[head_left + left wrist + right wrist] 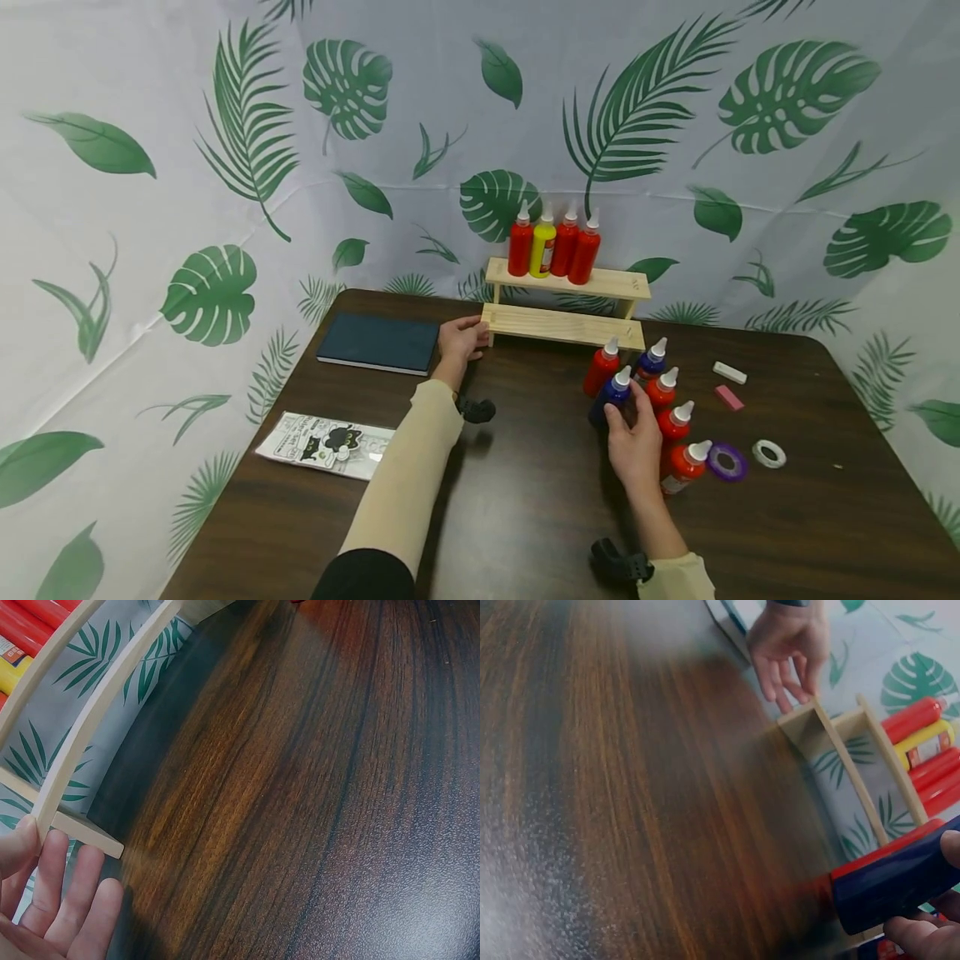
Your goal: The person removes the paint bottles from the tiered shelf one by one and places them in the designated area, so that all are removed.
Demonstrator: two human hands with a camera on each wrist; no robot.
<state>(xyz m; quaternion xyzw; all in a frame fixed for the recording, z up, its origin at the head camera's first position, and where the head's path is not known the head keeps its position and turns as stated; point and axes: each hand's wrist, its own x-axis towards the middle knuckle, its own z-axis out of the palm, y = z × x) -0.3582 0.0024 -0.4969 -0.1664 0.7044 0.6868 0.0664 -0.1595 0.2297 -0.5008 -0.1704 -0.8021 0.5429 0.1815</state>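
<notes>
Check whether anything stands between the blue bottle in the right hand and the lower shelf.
A red bottle stands beyond the held blue bottle, toward the right end of the lower shelf; farther left, nothing visible blocks the way.

A white, faintly creased covering printed with green leaves, some split and others feathery fronds, spreads behind the bench and along both its sides. The bench top is dark brown, with streaky wood grain and rounded far corners. Light leaves a soft, pale sheen on its near part.
</notes>
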